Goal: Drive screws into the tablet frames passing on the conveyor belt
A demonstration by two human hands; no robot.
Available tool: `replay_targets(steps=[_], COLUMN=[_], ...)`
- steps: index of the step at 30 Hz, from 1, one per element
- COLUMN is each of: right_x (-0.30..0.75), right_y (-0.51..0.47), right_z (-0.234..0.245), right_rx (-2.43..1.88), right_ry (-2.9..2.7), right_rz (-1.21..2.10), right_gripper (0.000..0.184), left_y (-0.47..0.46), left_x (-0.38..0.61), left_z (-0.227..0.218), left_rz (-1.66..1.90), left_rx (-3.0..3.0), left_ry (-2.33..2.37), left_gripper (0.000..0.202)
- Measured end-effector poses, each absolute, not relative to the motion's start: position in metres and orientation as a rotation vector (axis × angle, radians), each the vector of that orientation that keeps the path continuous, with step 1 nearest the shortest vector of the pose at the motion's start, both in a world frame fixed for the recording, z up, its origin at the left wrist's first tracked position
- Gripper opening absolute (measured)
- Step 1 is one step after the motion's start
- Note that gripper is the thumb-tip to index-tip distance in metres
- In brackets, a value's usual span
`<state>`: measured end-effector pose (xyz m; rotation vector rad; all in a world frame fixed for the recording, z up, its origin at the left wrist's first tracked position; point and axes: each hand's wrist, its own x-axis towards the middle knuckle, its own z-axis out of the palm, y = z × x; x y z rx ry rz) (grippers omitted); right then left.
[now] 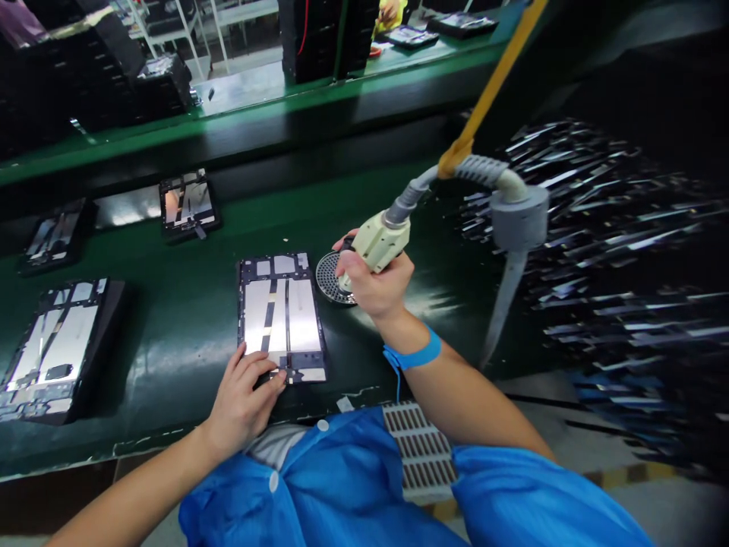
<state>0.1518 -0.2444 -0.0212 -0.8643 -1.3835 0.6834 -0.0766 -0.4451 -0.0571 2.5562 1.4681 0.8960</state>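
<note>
My right hand [373, 281] is closed round a beige electric screwdriver [377, 241], its tip down over a round perforated screw dish [329, 277]. A grey corrugated hose [484, 171] and a yellow strap [501, 72] run up from the tool. My left hand [242, 395] rests with fingers spread on the near edge of an open tablet chassis [282, 315], which lies flat on the dark green belt [187, 334]. A blue wrist strap [415, 355] circles my right wrist.
More open tablet chassis lie on the belt at left [51, 346], far left [54, 235] and behind [187, 201]. Stacked black trays [85, 68] stand on the far bench. A heap of thin metal parts [615, 266] lies to the right. Another person's hand [390, 11] shows far back.
</note>
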Motion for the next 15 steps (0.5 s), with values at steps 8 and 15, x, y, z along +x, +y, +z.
replay_targets(steps=[8, 15], right_x=[0.153, 0.154], right_y=[-0.245, -0.239], right_z=[-0.022, -0.031], right_rx=[-0.870, -0.947], right_ry=[-1.361, -1.328], right_rz=[0.689, 0.629], right_gripper=[0.020, 0.021], left_y=[-0.382, -0.360], left_x=[-0.076, -0.078], left_z=[-0.066, -0.069], left_rz=[0.904, 0.942], left_rx=[2.551, 2.605], left_ry=[1.531, 1.384], left_gripper=[0.021, 0.022])
